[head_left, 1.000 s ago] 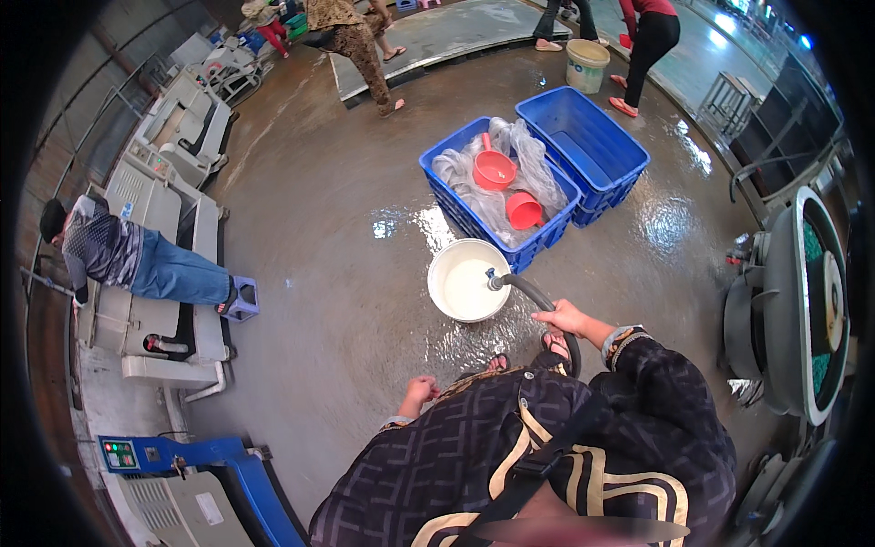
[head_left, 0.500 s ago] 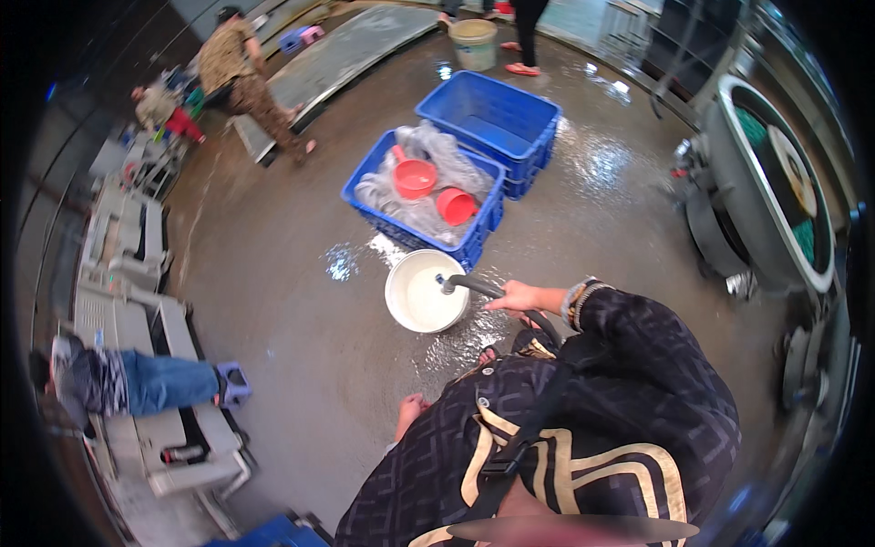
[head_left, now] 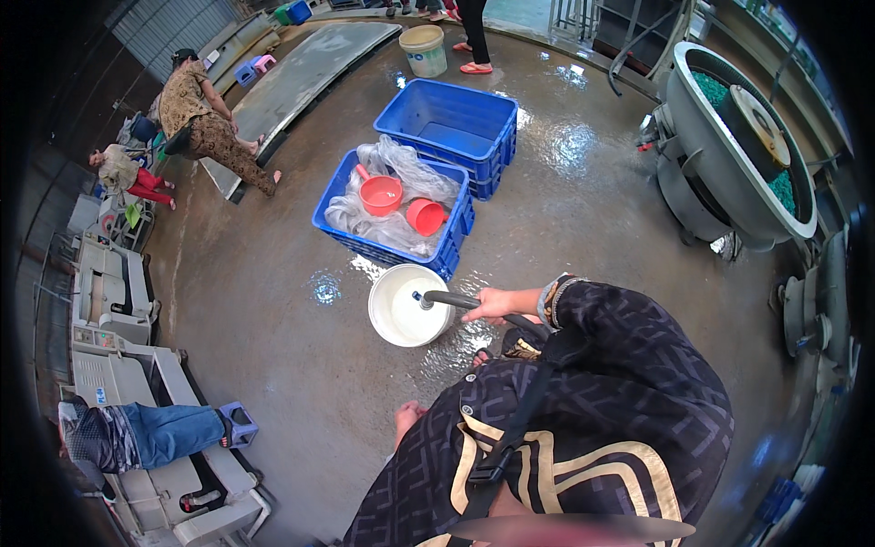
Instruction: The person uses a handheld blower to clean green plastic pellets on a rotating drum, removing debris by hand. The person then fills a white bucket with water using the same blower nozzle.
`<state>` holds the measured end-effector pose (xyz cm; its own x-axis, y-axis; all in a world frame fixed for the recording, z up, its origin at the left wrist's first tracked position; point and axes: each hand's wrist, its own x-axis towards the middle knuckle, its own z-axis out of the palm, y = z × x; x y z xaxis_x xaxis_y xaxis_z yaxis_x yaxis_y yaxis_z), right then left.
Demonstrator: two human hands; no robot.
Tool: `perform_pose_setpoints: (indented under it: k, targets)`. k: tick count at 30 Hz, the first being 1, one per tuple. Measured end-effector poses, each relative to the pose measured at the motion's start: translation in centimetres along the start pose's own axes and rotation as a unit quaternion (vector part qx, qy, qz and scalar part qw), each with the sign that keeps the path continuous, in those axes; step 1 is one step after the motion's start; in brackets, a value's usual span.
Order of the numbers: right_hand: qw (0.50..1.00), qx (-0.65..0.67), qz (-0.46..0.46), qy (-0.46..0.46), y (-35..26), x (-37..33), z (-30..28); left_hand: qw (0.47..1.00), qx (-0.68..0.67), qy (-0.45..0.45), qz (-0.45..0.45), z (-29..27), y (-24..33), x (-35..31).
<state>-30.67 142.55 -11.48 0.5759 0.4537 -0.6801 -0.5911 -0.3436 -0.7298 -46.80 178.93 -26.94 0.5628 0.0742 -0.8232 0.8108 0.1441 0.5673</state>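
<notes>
My right hand [head_left: 493, 305] is closed round a dark grey hose [head_left: 453, 299], just behind its end. The hose's metal-looking end with a blue bit hangs over the white bucket [head_left: 375, 319], which stands on the wet floor. Pale, whitish liquid [head_left: 401, 316] shows inside the bucket. Hanging low beside my body, my left hand [head_left: 409, 419] has its fingers curled in, and I see nothing in it. Just beyond the bucket, a blue crate [head_left: 333, 230] holds clear plastic sheeting [head_left: 415, 178], a red dipper [head_left: 381, 194] and a red cup [head_left: 425, 217].
Another blue crate [head_left: 499, 137] stands behind the first. On the right is a large round grey tub machine [head_left: 679, 100] with green media. Grey machines [head_left: 118, 365] line the left, where a person in jeans [head_left: 169, 433] sits. Farther off stand other people and a pale bucket [head_left: 425, 55].
My view has shifted, so crates and far people sit more to the left and the bucket slightly lower. My right hand still grips the hose over the bucket.
</notes>
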Motion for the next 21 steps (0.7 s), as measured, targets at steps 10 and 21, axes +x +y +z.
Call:
perform_pose_setpoints:
  k: [10,21]
  targets:
    - [1.0,0.012,0.01,-0.01,0.2,0.5,-0.2,0.997,0.057,0.04,-0.032,-1.9,-5.5,3.2]
    - [1.0,-0.006,0.019,0.007,0.3,0.9,-0.2,0.995,0.096,0.015,0.021,0.3,-1.1,-0.2]
